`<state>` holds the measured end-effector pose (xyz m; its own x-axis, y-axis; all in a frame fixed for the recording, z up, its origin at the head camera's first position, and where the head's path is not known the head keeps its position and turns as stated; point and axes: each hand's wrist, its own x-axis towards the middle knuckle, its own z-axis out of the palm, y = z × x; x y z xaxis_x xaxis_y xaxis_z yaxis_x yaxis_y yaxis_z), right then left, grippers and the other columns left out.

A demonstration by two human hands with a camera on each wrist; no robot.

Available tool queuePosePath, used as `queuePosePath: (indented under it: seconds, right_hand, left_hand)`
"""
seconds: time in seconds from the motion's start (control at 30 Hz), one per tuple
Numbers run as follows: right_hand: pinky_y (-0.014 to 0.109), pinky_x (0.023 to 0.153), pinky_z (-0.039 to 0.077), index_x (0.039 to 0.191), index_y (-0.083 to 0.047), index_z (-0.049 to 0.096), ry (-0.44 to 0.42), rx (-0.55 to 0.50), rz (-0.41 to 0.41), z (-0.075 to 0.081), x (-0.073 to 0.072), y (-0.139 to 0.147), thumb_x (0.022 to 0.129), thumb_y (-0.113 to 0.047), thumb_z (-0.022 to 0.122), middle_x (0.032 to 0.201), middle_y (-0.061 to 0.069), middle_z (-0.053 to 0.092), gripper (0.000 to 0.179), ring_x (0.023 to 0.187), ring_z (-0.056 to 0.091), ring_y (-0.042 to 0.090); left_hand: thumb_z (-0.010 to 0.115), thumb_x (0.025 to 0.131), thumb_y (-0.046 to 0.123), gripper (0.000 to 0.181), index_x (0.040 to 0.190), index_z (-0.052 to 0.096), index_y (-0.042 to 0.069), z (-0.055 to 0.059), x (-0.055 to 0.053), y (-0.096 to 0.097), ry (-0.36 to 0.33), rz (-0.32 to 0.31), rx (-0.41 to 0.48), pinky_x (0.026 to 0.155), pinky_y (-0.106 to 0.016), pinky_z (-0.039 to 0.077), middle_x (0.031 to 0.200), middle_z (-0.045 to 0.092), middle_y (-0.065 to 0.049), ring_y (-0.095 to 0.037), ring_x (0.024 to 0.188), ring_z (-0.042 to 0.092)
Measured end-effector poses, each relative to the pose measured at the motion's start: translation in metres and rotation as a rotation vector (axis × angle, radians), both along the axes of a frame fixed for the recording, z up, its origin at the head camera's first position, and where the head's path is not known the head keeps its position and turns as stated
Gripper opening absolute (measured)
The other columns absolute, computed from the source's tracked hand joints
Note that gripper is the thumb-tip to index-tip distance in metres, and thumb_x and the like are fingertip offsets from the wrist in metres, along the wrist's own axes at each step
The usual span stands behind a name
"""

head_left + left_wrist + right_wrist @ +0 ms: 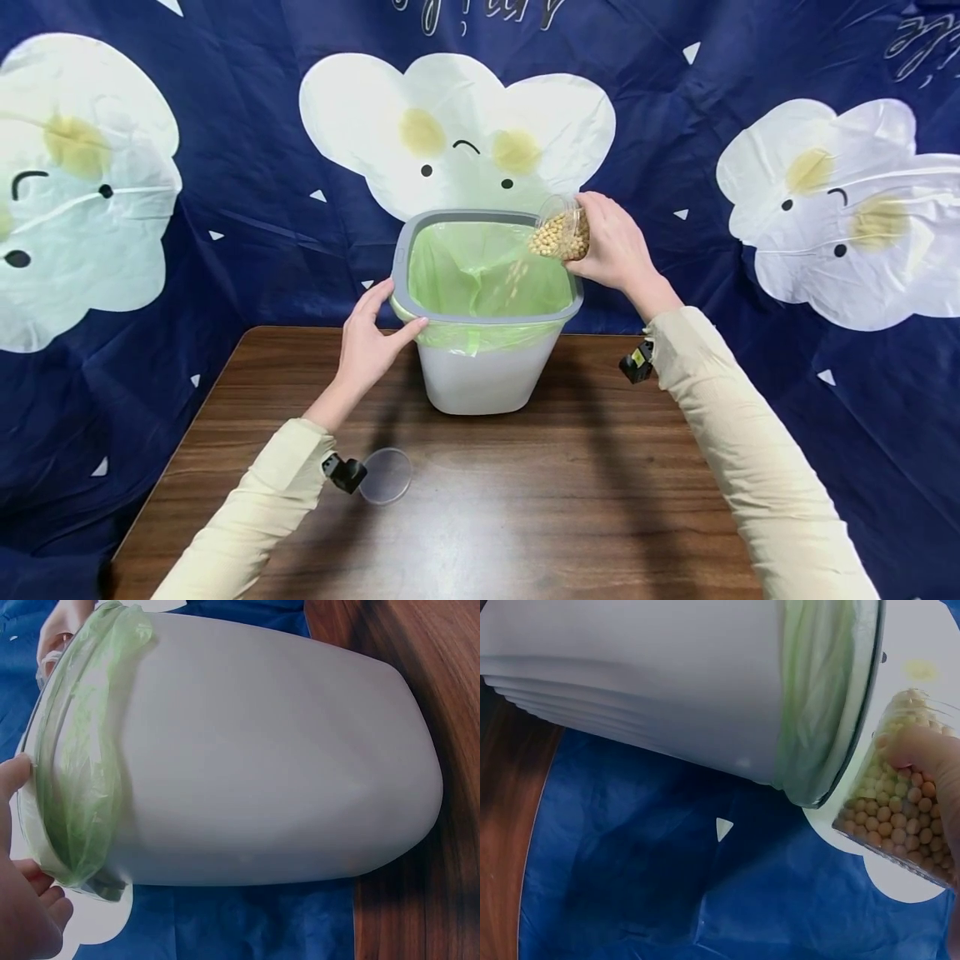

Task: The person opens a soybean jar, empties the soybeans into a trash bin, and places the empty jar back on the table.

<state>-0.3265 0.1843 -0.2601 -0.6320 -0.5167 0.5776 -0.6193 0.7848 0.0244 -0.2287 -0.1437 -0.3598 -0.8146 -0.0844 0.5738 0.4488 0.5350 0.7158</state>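
A white trash can [483, 379] with a grey rim [487, 319] stands upright on the table, lined with a green trash bag [450, 258] folded over the rim. My left hand [367, 337] grips the rim at the near left corner, thumb at the front and fingers along the side. Over the right side of the opening, my right hand [615, 246] holds a clear jar [900, 795] of soybeans, tilted mouth-down to the left. Several falling soybeans [515, 277] show between the jar's mouth and the bag.
A round clear lid [386, 477] lies on the brown wooden table [525, 500], near the left wrist's camera. Behind the table hangs a dark blue cloth [247, 167] printed with white clouds; it also drapes at both sides.
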Motion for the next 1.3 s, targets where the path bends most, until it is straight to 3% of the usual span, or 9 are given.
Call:
queuePosePath:
  seconds: [0.27,0.47,0.73,1.0,1.3]
  right_hand:
    - [0.042,0.1,0.033,0.127,0.003,0.039,-0.052,0.083,0.036,0.006,-0.001,-0.006,0.057,-0.023,0.08,0.125,0.019,0.047,0.085,0.118,0.041,0.034]
    - [0.044,0.098,0.034,0.129,0.002,0.04,-0.071,0.05,0.066,0.006,0.001,-0.01,0.057,-0.026,0.08,0.124,0.019,0.049,0.087,0.116,0.042,0.034]
    - [0.043,0.096,0.035,0.127,0.006,0.041,0.065,0.201,0.042,0.006,-0.002,-0.015,0.054,-0.026,0.081,0.122,0.02,0.049,0.089,0.111,0.043,0.035]
    - [0.044,0.094,0.037,0.126,0.006,0.042,0.163,0.243,0.023,0.001,-0.002,-0.015,0.053,-0.022,0.081,0.119,0.021,0.049,0.087,0.109,0.044,0.036]
    - [0.045,0.094,0.037,0.127,0.006,0.042,0.177,0.279,0.003,0.002,0.001,-0.011,0.054,-0.022,0.081,0.12,0.022,0.048,0.088,0.109,0.043,0.036]
  left_hand:
    - [0.078,0.07,0.023,0.067,0.126,0.051,-0.002,-0.001,-0.001,0.001,-0.002,0.003,0.003,0.102,-0.04,0.032,0.13,0.049,-0.014,-0.025,0.123,0.041]
    - [0.079,0.069,0.022,0.067,0.126,0.051,-0.002,-0.001,-0.001,0.001,0.007,0.003,0.0,0.101,-0.04,0.032,0.13,0.05,-0.014,-0.025,0.123,0.042]
    - [0.079,0.069,0.022,0.067,0.126,0.051,-0.002,0.0,0.0,0.001,0.001,0.0,0.004,0.1,-0.041,0.035,0.13,0.049,-0.014,-0.025,0.123,0.042]
    - [0.079,0.069,0.022,0.068,0.125,0.051,-0.003,0.0,0.0,0.0,0.001,0.006,0.008,0.099,-0.041,0.036,0.13,0.05,-0.015,-0.025,0.122,0.043]
    - [0.079,0.069,0.022,0.067,0.125,0.051,-0.003,0.0,0.0,0.001,0.004,0.002,0.018,0.097,-0.042,0.037,0.129,0.05,-0.016,-0.025,0.122,0.043]
